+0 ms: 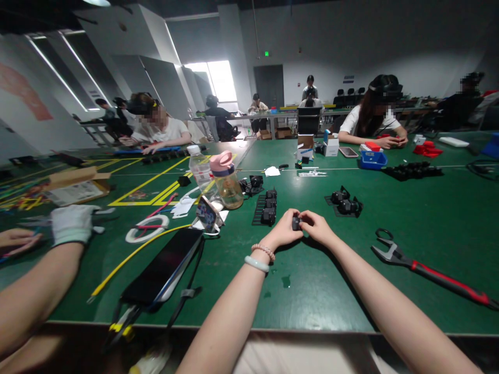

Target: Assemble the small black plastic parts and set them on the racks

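Observation:
Both my hands meet over the green table [312, 280] a little ahead of me. My left hand [285, 231], with a bead bracelet and a pale bangle on the wrist, and my right hand [316, 227] pinch one small black part [297, 223] between their fingertips. Just beyond my left hand a row of similar black parts [268, 206] sits on a black ribbed strip. Two more black parts [345, 203] lie on a dark mat to the right of that.
Red-handled pliers [429, 271] lie at right. A dark tablet [166, 267], a yellow cable [128, 258], a phone [206, 214], a pink-lidded bottle [226, 181] and a clear bottle [199, 170] stand at left. A neighbour's gloved hand [70, 223] works far left. Other people sit at the far tables.

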Demonstrator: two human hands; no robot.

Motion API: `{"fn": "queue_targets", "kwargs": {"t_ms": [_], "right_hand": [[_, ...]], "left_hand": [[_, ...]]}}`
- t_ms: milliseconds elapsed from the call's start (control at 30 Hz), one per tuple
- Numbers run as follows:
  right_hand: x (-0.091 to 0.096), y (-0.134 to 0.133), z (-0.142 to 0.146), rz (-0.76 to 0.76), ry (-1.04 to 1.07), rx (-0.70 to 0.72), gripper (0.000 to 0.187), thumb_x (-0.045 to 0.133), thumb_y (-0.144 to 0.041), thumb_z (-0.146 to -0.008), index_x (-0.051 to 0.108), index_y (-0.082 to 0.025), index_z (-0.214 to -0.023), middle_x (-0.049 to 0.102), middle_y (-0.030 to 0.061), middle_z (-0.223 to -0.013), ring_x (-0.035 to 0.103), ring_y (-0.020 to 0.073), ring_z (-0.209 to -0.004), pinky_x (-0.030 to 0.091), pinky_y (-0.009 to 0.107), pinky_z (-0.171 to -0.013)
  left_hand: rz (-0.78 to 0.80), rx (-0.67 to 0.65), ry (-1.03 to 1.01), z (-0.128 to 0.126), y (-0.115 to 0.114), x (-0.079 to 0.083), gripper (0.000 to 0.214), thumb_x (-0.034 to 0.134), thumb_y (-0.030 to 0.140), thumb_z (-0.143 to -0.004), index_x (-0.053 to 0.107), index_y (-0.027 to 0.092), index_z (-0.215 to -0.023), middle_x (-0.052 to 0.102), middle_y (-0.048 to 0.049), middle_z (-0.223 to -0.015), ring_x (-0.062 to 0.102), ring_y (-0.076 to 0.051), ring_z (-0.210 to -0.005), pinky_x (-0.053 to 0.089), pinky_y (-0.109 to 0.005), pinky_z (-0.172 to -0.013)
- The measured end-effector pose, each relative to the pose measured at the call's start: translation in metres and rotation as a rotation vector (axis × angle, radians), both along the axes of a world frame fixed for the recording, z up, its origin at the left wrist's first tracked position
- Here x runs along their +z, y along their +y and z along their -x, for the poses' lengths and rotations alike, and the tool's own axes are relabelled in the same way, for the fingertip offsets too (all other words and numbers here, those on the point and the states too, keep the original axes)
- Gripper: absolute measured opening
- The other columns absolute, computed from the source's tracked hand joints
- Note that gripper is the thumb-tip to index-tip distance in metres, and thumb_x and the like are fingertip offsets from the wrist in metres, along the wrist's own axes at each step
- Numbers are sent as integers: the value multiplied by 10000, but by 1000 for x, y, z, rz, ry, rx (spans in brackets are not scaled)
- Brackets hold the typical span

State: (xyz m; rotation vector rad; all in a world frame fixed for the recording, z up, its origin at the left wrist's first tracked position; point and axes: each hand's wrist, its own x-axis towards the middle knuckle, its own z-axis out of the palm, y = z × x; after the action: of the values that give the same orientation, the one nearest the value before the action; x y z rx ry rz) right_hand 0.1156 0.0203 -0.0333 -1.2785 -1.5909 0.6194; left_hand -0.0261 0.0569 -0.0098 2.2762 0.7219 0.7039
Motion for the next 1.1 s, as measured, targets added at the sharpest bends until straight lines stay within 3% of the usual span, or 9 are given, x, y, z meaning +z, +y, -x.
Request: {"fn": "queue_targets", "kwargs": {"t_ms": [1100], "right_hand": [[2,1,1,16,-104,-30,216,425,-287,-732,579,-176,-835,582,27,-808,514,131,-751,386,262,-709]], "left_hand": [[30,26,-26,1,-1,1,499,535,111,-549,378,149,-1022,426,-47,-978,418,-167,-917,346,-311,-829]]}}
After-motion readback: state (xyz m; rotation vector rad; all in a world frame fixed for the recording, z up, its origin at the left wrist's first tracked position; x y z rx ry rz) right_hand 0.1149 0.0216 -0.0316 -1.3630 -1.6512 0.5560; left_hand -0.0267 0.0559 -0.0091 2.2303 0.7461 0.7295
